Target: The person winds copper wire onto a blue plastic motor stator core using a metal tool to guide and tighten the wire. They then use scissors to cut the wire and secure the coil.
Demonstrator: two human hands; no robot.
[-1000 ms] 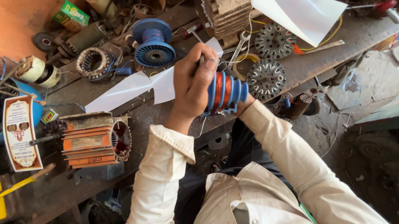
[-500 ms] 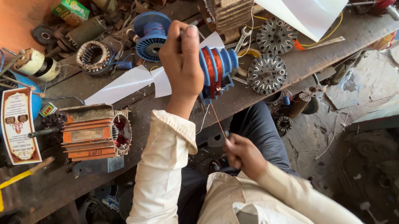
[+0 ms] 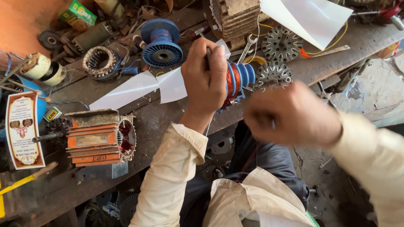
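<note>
Above the front edge of the table point(image 3: 344, 53), near its middle, your left hand point(image 3: 205, 79) holds a blue ribbed winding former point(image 3: 239, 80) wound partly with copper-coloured wire. Your left grip is closed around its left end, with a thin dark rod point(image 3: 208, 56) showing between the fingers. The former lies almost level, and its long axis runs along the table edge, so the free blue end points to the right, toward the flat toothed metal disc point(image 3: 273, 74) lying just beside it. Your right hand point(image 3: 293, 116) is in front of the table edge, lower than the former and apart from it. It looks closed like a fist, but it is blurred, so I cannot tell if it holds something. Behind your left hand, a sheet of white paper point(image 3: 137, 89) lies on the table, and a blue spool point(image 3: 161, 42) stands farther back. Near the left front edge rests an orange motor stator point(image 3: 98, 140).
</note>
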